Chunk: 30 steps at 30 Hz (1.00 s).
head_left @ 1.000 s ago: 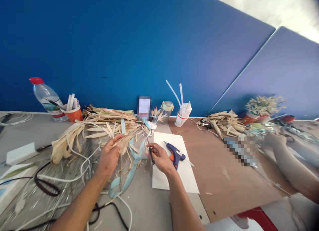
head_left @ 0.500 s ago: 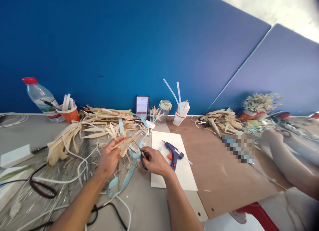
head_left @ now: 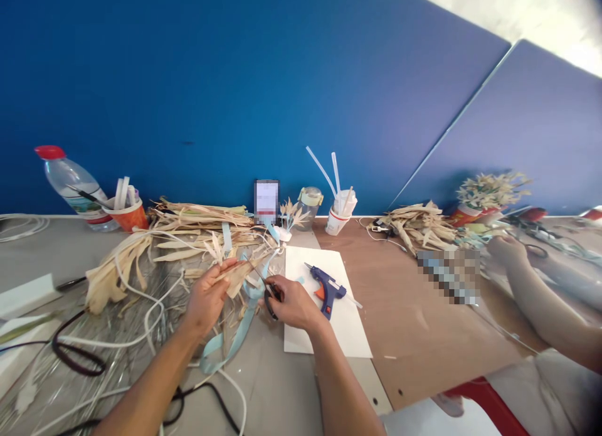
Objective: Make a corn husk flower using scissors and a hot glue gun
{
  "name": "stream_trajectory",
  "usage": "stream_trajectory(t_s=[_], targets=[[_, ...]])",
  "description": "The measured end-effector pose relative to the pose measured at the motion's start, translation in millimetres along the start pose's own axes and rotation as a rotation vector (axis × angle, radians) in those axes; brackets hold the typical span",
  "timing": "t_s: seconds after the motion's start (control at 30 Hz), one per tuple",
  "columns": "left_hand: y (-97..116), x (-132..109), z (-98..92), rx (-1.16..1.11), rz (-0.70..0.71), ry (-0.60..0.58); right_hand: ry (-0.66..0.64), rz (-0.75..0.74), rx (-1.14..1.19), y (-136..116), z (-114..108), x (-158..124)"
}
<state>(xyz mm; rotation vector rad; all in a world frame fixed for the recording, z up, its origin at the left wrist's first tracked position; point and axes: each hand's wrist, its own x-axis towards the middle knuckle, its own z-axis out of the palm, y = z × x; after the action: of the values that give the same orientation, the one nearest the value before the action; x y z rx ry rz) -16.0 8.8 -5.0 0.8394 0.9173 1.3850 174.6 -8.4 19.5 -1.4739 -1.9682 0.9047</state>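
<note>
dried leaf strip (head_left: 234,275) sits pinched between thumb and fingers of left hand (head_left: 207,298), lifted just above the messy pile of dried leaves (head_left: 188,230) at mid table. right hand (head_left: 294,304) is closed through the handles of the scissors (head_left: 264,285), blades angled up-left toward the strip; can't tell if the blades are parted. judgement: a clean cut needs the strip held taut and steady, blades square across it, and left fingertips well back from the edge. the blue ribbon (head_left: 235,337) trailing under both hands could snag the blades, so keep it clear. blue glue gun (head_left: 328,288) lies on a white paper sheet (head_left: 329,339) just beside the right hand. surface: grey table (head_left: 282,392) with white cable (head_left: 153,310) looped on the left and a brown board (head_left: 414,326) on the right. water bottle (head_left: 70,185), orange cup (head_left: 128,215) and cup of glue sticks (head_left: 341,218) stand along the blue partition (head_left: 235,78). co-worker's hand (head_left: 505,251) works far right, well apart.
</note>
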Motion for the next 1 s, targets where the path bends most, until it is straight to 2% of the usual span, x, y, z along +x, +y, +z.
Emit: stream_trajectory(t_s=[0.77,1.0], targets=[[4.1,0.1,0.2,0.013,-0.001,0.013,-0.021,-0.042,0.063,5.6,-0.5,-0.3],[6.2,0.3,1.6,-0.024,0.005,0.033,-0.040,-0.064,0.208,4.8,-1.8,-0.9]])
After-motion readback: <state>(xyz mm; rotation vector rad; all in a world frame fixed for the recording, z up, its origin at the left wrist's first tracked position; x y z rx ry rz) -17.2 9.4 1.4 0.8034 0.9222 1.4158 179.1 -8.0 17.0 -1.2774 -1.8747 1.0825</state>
